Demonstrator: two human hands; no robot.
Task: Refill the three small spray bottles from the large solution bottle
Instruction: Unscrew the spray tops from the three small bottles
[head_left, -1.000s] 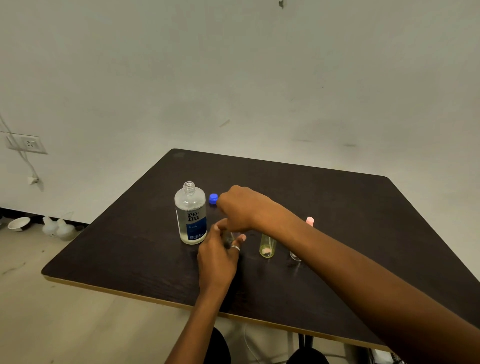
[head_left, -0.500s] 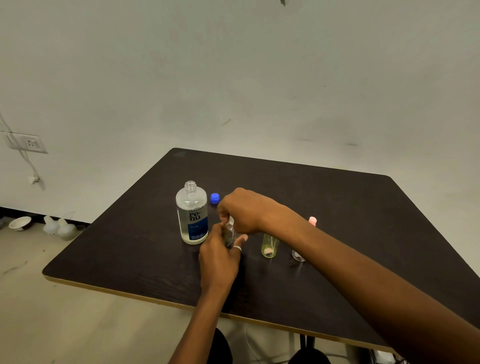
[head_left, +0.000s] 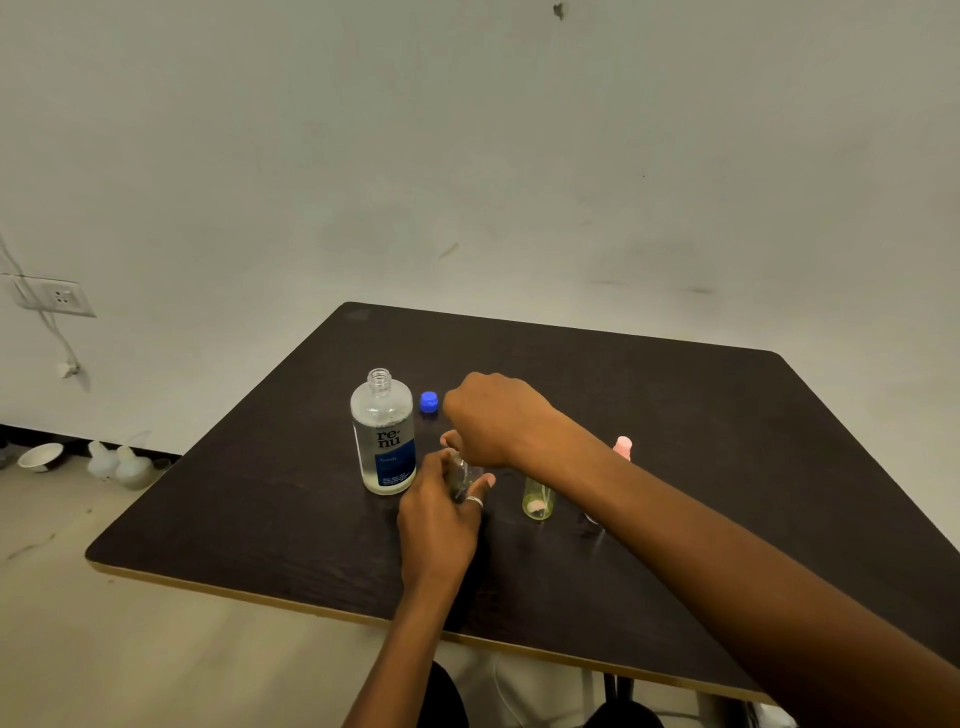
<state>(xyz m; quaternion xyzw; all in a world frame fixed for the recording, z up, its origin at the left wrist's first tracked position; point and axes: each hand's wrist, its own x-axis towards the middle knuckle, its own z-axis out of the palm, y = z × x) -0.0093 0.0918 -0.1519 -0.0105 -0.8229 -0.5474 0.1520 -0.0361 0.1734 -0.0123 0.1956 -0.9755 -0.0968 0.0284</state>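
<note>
The large clear solution bottle (head_left: 384, 436) with a blue label stands uncapped on the dark table (head_left: 675, 405). Its blue cap (head_left: 429, 401) lies just behind it to the right. My left hand (head_left: 441, 514) grips a small clear spray bottle (head_left: 460, 478) around its body. My right hand (head_left: 498, 421) is curled over that bottle's top, which it hides. A small yellowish-green spray bottle (head_left: 538, 500) stands to the right. Behind my right forearm a third small bottle with a pink cap (head_left: 622, 447) shows only partly.
The table's near edge (head_left: 311, 608) runs across the lower view, with floor below. A wall socket (head_left: 57, 296) with a cable sits at the left. A bowl (head_left: 40, 457) and white containers (head_left: 117, 465) lie on the floor by the wall.
My left hand has lifted the small clear bottle slightly and closed more firmly round it. My right hand has stayed over its top, shifting a little.
</note>
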